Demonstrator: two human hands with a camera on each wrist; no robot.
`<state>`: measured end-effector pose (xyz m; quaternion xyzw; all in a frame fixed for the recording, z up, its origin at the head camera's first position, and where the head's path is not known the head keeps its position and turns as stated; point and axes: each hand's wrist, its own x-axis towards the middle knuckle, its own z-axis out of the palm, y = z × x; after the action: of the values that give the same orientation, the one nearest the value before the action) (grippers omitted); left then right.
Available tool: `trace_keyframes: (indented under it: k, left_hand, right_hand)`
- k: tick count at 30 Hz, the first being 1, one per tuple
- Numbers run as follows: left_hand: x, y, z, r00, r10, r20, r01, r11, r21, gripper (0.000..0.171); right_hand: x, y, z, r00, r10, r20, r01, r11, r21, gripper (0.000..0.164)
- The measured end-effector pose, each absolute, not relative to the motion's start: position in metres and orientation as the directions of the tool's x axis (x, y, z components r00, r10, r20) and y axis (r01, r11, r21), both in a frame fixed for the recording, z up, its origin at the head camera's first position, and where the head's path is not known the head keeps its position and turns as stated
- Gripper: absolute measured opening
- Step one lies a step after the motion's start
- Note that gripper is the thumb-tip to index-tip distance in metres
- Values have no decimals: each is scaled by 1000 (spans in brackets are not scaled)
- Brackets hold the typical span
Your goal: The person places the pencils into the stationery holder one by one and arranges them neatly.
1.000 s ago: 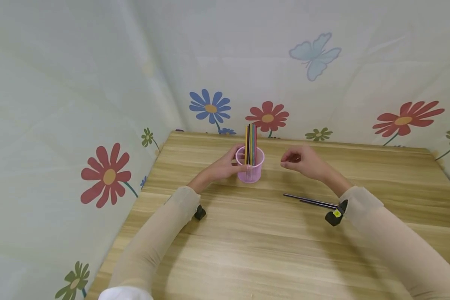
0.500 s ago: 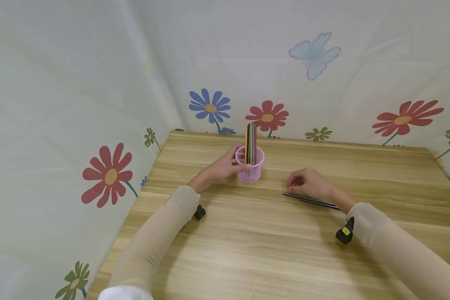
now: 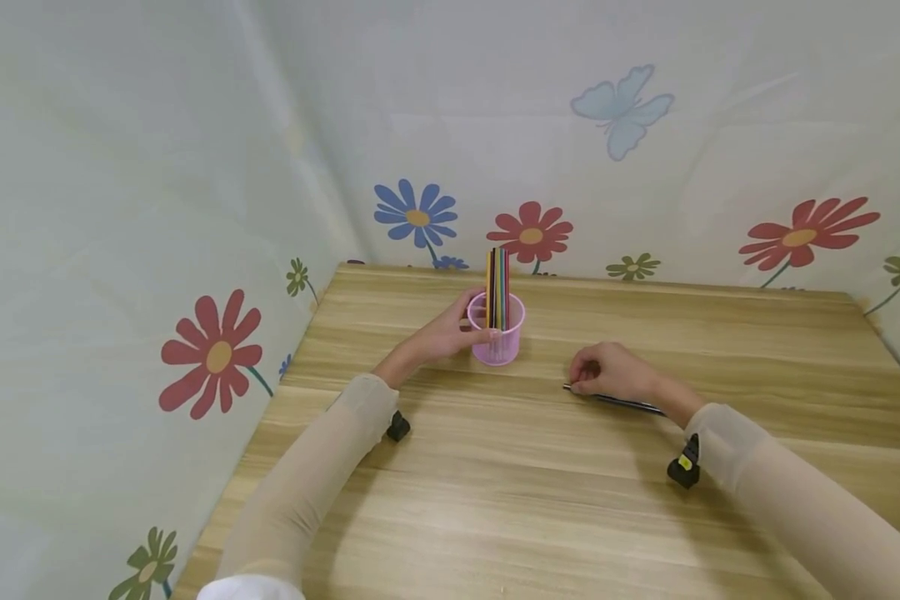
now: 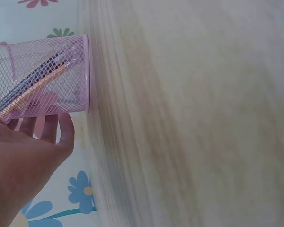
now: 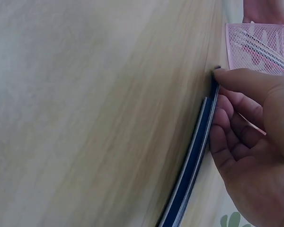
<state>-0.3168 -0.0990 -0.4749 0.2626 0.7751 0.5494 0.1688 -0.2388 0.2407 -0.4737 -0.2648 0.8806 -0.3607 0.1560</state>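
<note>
My left hand point(image 3: 444, 333) grips a pink mesh pen cup point(image 3: 507, 348) near the back of the table, thumb across its front and fingers round its far side. Upright in the cup stand several coloured pencils point(image 3: 497, 287), among them yellow, black, teal and red. To the right of the cup, my right hand point(image 3: 615, 371) is low at the table, pinching one end of a dark blue pencil point(image 5: 214, 87) between thumb and curled fingers. A second dark blue pencil point(image 5: 199, 123) lies alongside it, its end set a little farther back.
The wood-grain table point(image 3: 450, 500) meets a pale floral curtain point(image 3: 465, 100) at its back and left edges. A small black camera point(image 3: 398, 427) is strapped at the left wrist, another camera point(image 3: 683, 472) at the right.
My right hand has come down and toward me from beside the cup to the dark pencils, and now pinches the end of one. The left hand stays on the cup.
</note>
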Motion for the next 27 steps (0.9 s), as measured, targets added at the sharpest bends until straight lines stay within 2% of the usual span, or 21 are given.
trace_keyframes:
  k: [10, 27]
  left_hand:
    - [-318, -99, -479, -804, 594, 34, 234, 262, 936, 82]
    - [-319, -101, -479, -800, 600, 27, 243, 283, 928, 82]
  right_hand:
    - [-243, 237, -472, -795, -597, -112, -380, 633, -675, 9]
    - [-247, 234, -473, -783, -604, -146, -356, 628, -692, 8]
